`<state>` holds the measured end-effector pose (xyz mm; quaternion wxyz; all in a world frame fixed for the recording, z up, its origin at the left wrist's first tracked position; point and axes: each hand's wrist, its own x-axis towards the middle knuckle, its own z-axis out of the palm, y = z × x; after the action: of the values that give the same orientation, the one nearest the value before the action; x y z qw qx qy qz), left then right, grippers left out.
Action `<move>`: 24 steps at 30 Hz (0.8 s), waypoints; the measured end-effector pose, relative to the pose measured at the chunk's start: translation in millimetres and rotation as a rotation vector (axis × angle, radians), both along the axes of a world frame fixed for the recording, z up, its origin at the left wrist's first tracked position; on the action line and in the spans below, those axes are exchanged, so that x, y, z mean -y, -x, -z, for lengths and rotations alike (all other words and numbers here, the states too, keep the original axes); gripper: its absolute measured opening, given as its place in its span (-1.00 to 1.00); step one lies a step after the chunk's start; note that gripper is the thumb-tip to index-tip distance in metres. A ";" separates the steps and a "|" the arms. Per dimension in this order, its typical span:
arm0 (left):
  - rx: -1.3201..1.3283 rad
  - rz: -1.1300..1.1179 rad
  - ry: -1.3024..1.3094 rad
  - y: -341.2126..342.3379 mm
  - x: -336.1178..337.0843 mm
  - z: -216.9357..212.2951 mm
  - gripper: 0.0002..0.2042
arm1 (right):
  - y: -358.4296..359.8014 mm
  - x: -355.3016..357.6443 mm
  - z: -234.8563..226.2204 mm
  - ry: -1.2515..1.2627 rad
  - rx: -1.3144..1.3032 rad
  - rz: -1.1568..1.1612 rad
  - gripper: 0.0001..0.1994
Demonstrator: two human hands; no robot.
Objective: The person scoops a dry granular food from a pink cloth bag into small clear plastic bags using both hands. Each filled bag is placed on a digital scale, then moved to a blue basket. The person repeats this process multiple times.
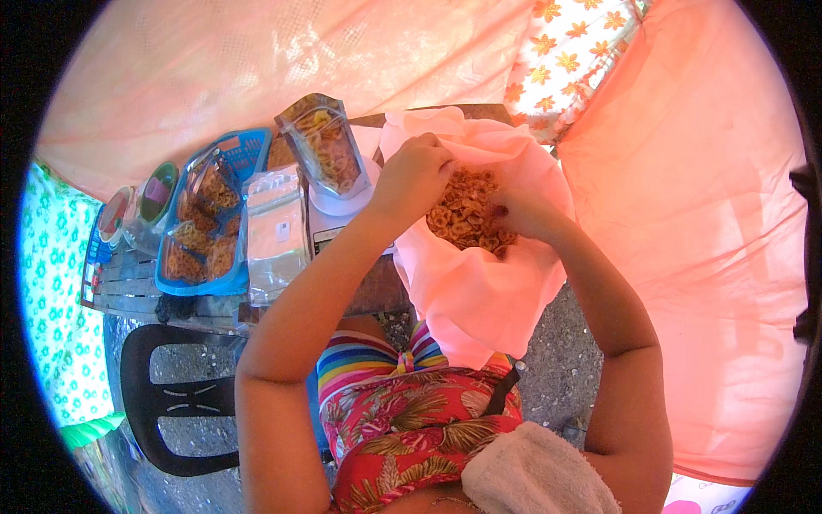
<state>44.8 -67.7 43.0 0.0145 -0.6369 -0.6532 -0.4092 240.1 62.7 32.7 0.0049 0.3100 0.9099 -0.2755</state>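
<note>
White towel [535, 471] lies nearest the lens, above a floral garment [411, 428]. Left hand [415, 176] pinches the rim of a pink plastic bag [479, 291], fingers closed on the film. Right hand [522, 210] reaches into the bag with curled fingers resting on the fried chips [462, 210]. Beside the left hand, a filled clear pouch [325, 141] stands on a white scale [342, 206]; a blue basket [205, 223] holds packed pouches.

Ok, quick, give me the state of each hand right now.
Left hand: closed, gripping the rim of the pink bag of chips.
Right hand: inside the bag on the chips; grip cannot be told.
</note>
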 end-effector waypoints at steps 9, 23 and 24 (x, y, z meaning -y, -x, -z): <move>0.176 0.190 0.239 -12.0 -3.9 17.0 -0.82 | -6.6 -26.2 -22.0 0.205 -0.058 -0.119 -0.78; 0.671 0.211 0.339 -17.4 -10.3 18.9 -0.86 | -1.9 -14.6 -12.3 0.408 -0.470 -0.153 -0.83; 0.747 0.243 0.308 -17.5 -8.4 16.8 -0.89 | -1.1 -12.8 -11.8 0.398 -0.479 -0.144 -0.83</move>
<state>62.3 -59.3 26.2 -0.3671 -0.5120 -0.5873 -0.5081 241.2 75.5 44.5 -0.1295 0.1642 0.8330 -0.5122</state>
